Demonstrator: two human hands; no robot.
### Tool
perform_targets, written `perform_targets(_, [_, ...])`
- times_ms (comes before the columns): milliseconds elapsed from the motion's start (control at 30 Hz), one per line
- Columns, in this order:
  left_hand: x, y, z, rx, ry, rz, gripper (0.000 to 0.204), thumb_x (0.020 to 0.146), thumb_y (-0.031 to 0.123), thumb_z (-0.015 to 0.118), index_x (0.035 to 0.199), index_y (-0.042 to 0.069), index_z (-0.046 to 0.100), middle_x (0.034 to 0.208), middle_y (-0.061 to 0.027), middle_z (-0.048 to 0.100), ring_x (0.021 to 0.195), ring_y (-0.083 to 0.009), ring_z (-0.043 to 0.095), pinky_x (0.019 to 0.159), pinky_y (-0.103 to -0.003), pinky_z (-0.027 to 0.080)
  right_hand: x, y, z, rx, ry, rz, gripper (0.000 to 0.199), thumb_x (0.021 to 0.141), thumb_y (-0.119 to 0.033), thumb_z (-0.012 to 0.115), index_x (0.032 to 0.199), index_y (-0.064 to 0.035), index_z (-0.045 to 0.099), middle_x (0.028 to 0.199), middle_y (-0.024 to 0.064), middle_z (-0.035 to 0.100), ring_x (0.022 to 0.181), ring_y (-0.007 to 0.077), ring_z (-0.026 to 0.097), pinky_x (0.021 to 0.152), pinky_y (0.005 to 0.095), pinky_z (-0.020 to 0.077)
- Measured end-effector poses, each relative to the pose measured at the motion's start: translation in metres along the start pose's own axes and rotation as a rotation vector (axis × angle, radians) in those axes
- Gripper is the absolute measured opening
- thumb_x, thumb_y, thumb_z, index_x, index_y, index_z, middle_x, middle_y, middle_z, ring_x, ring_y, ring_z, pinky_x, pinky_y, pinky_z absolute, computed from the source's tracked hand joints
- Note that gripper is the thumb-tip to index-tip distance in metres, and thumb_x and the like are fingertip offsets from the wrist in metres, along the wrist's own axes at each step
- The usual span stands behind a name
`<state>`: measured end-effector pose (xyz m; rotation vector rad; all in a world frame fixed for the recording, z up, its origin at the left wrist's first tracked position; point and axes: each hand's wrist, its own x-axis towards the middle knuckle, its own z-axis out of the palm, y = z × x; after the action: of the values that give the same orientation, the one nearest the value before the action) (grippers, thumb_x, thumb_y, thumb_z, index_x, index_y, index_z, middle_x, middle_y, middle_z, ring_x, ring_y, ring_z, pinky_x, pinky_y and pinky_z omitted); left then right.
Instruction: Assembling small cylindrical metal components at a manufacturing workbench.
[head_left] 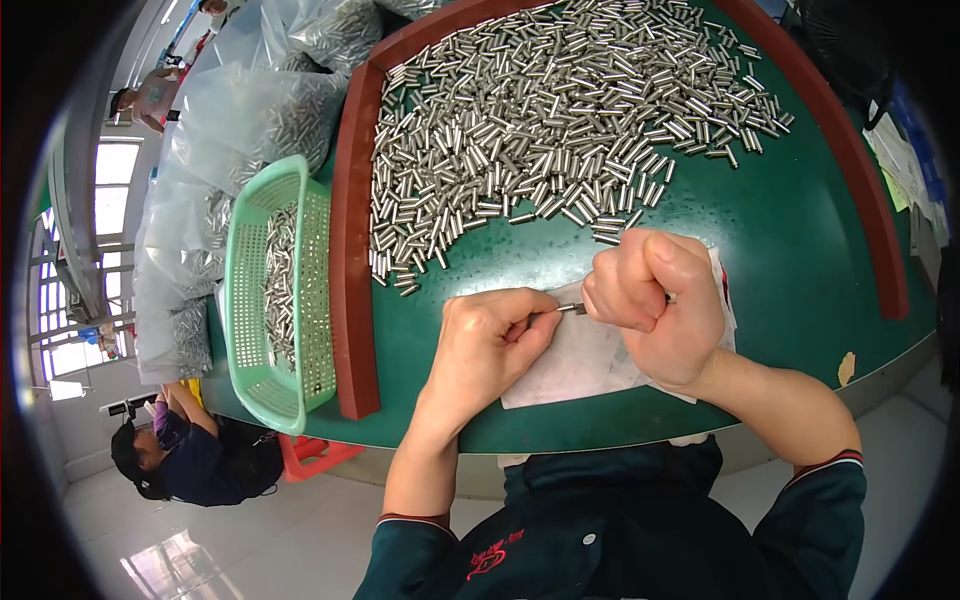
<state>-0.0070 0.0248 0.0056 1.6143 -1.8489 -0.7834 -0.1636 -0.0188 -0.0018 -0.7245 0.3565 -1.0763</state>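
Near the green table edge (560, 440), the left hand (480, 340) pinches one metal piece (567, 307); the right hand (660, 305) fists one mostly hidden thing (581, 310); open room reaches one rail (868, 180).

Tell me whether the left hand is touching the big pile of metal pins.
Apart. The head view shows green tabletop between the left hand and the pile.
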Motion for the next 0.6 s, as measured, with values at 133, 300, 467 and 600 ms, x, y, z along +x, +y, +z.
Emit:
perform_targets(133, [0.000,-0.001,0.000,0.002,0.002,0.004,0.007,0.066,-0.001,0.063,0.073,-0.001,0.061,0.047,-0.0012,0.039,0.042,-0.0065,0.033,0.039,-0.023,0.028,0.001,0.001,0.000,-0.002,-0.004,-0.010,0.038,0.084,-0.022,0.035,0.050,-0.0084,0.026,0.046,-0.0024,0.024,0.043,0.0075,0.023,0.042,0.0234,0.0195])
perform_targets(300, [-0.002,-0.001,0.003,-0.011,0.013,-0.005,0.006,0.067,-0.001,0.063,0.072,-0.001,0.061,0.047,-0.0027,0.042,0.042,-0.0070,0.036,0.039,-0.023,0.029,-0.002,0.004,0.000,-0.034,-0.009,-0.026,0.038,0.085,-0.023,0.035,0.051,-0.0083,0.026,0.046,-0.0027,0.024,0.043,0.0072,0.023,0.042,0.0231,0.0191])
perform_targets(467, [-0.001,0.003,0.003,0.046,0.003,0.003,0.004,0.066,0.000,0.063,0.068,0.000,0.059,0.049,-0.0091,0.048,0.040,-0.0182,0.046,0.041,-0.028,0.037,-0.004,0.010,0.002,-0.112,-0.034,-0.068,0.039,0.087,-0.024,0.035,0.051,-0.0088,0.027,0.045,-0.0024,0.024,0.042,0.0079,0.022,0.042,0.0239,0.0197])
perform_targets(600, [-0.001,0.003,0.001,0.079,0.008,0.046,0.004,0.066,0.000,0.063,0.068,0.001,0.059,0.049,-0.0092,0.049,0.040,-0.0192,0.046,0.041,-0.029,0.037,-0.003,0.010,0.008,-0.249,-0.022,-0.132,0.040,0.087,-0.023,0.034,0.050,-0.0091,0.027,0.045,-0.0020,0.024,0.042,0.0093,0.022,0.043,0.0249,0.0201])
